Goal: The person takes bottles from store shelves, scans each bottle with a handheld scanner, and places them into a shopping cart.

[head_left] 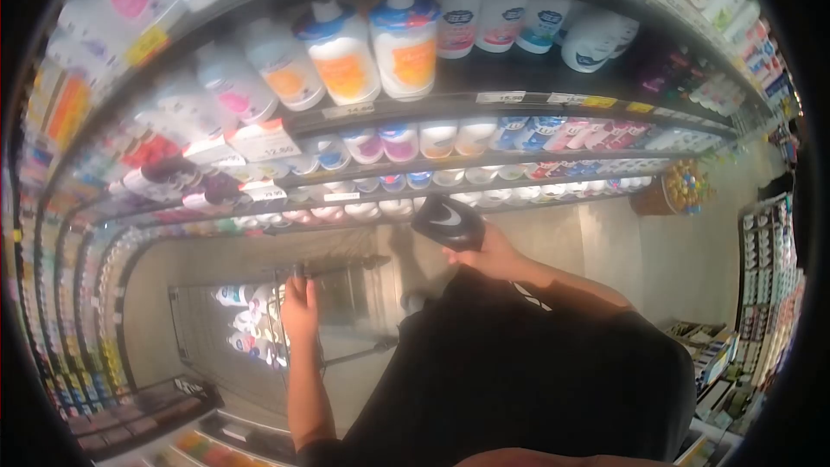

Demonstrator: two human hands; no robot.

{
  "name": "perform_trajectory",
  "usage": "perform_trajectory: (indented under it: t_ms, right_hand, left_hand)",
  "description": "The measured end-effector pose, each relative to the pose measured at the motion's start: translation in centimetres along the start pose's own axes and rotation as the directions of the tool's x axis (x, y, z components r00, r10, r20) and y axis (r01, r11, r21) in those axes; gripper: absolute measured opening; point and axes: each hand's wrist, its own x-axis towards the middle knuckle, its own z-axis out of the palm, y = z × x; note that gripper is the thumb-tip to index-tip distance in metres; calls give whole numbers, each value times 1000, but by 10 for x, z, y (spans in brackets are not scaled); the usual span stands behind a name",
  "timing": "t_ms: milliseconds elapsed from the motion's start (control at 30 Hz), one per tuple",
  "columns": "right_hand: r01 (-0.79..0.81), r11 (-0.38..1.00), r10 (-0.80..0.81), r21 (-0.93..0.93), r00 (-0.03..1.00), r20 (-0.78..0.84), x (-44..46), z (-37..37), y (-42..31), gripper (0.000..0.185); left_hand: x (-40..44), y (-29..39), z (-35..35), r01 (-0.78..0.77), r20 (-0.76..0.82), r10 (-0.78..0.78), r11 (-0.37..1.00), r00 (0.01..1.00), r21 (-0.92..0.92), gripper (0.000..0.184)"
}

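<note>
My left hand (300, 307) is closed round the dark handle (300, 271) of a wire shopping cart (194, 329). Several white bottles (246, 346) with coloured labels lie in the cart, beyond that hand. My right hand (494, 252) grips a black object with a white swoosh (448, 221), held up in front of the lower shelves; its exact kind is unclear. Part of the fingers on that side is hidden behind it.
Long shelves (415, 108) of bottles curve across the front, with price tags along their edges. Two white bottles with orange labels (405, 52) stand on an upper shelf. A basket of colourful items (683, 190) stands at the right end, and more shelving (761, 268) lies beyond the aisle floor (596, 251).
</note>
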Motion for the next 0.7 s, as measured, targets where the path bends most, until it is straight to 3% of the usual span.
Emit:
perform_trajectory:
  t_ms: [167,300,433,467,533,567,700]
  right_hand:
    - [55,998,-54,14,998,-41,20,-24,3,31]
    - [130,989,-126,68,990,-58,36,-43,-7,30]
    - [226,973,-222,42,972,-71,48,-69,-8,33]
    - [260,965,-256,35,963,-84,51,-75,-10,34]
    - [352,921,-375,-166,918,-129,55,-92,-14,38]
    - [385,884,-432,-266,889,-148,55,-96,-16,39]
    - [255,966,-257,-32,955,-146,64,-110,-44,47]
  left_hand:
    - [-10,17,-2,48,17,-47,999,999,-22,52]
    - [-12,18,10,68,7,-69,994,998,88,46]
    - [-9,42,10,75,9,-75,997,997,33,52]
    - [-6,51,10,46,-115,-47,999,992,-11,50]
    - [-2,70,9,-29,-352,1,997,936,-75,47]
    - [3,82,7,-76,-337,20,985,941,-153,46]
    - [38,174,-8,-267,-239,171,846,956,-462,47]
